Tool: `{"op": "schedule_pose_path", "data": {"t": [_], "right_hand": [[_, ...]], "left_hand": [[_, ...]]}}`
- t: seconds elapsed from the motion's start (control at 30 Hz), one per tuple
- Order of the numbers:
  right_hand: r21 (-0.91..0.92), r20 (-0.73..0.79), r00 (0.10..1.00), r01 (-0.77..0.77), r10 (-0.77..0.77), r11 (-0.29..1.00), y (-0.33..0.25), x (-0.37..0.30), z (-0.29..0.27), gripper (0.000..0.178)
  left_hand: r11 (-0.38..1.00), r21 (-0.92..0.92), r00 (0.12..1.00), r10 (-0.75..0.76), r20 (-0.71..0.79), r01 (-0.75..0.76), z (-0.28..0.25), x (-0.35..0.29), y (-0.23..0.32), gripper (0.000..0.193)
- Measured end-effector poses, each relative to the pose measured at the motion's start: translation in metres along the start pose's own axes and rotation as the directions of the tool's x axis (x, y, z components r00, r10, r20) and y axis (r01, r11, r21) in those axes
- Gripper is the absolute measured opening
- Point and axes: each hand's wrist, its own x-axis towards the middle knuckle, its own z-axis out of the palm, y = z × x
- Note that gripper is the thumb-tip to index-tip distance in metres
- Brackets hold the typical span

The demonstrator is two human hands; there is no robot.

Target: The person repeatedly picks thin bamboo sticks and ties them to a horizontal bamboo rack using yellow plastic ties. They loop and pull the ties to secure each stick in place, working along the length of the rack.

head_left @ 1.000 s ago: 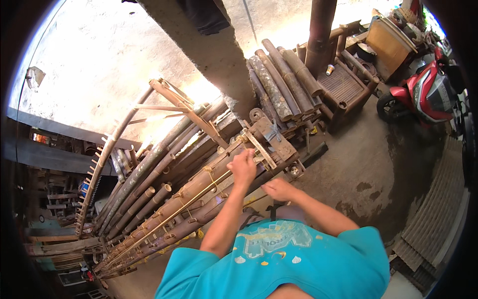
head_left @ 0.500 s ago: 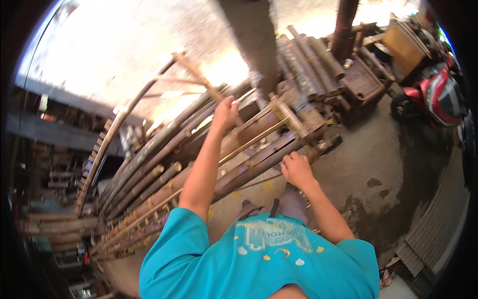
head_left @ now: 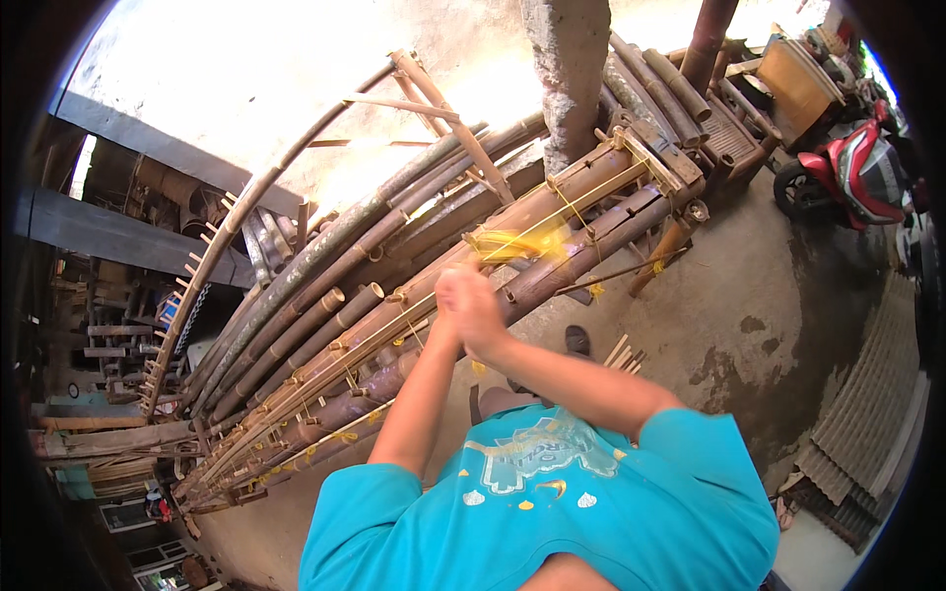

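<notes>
In front of my chest, my left hand [head_left: 455, 288] and right hand [head_left: 483, 325] are pressed together, both closed and smeared by motion. A loose bundle of yellow twine [head_left: 512, 242] runs from the top of the hands to the right, its far end blurred. How the fingers share it is hidden. Below and beyond the hands lies a long frame of bamboo poles, with a tan upper pole [head_left: 581, 182] and a darker, slotted lower pole [head_left: 616, 222]. Yellow ties [head_left: 596, 290] hang from it, and a wooden end piece [head_left: 662, 163] crosses its right end.
Several bamboo poles [head_left: 325, 251] lie beyond the frame, near a curved pegged pole [head_left: 232, 222]. A concrete post [head_left: 572, 84] stands ahead. At right are a red motorbike [head_left: 855, 182] and corrugated sheets [head_left: 867, 374]. Thin sticks [head_left: 623, 355] rest on the floor near my feet.
My left hand has come back from the far side of the frame, and my right hand has moved left to meet it. Yellow twine now shows at the hands. The view has shifted.
</notes>
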Motion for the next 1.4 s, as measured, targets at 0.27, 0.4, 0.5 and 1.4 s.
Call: {"op": "schedule_pose_path", "data": {"t": [0.27, 0.4, 0.5, 1.4], "right_hand": [[-0.892, 0.367, 0.914, 0.294, 0.171, 0.344, 0.029, 0.153, -0.073, 0.049], [-0.026, 0.6, 0.755, -0.315, 0.267, 0.949, -0.09, 0.089, -0.043, 0.039], [-0.247, 0.672, 0.71, -0.054, 0.211, 0.967, -0.129, 0.039, -0.067, 0.042], [-0.805, 0.488, 0.773, 0.218, 0.406, 0.552, 0.003, -0.056, -0.119, 0.042]], "left_hand": [[0.957, -0.285, 0.998, 0.054, -0.017, -0.057, -0.016, 0.016, 0.021, 0.029], [0.98, -0.198, 0.995, -0.047, -0.087, 0.029, -0.013, 0.007, 0.005, 0.033], [0.939, -0.344, 0.998, -0.014, -0.063, -0.009, -0.008, 0.015, 0.007, 0.035], [0.492, -0.87, 0.959, -0.239, -0.152, -0.015, -0.058, 0.097, 0.03, 0.023]]}}
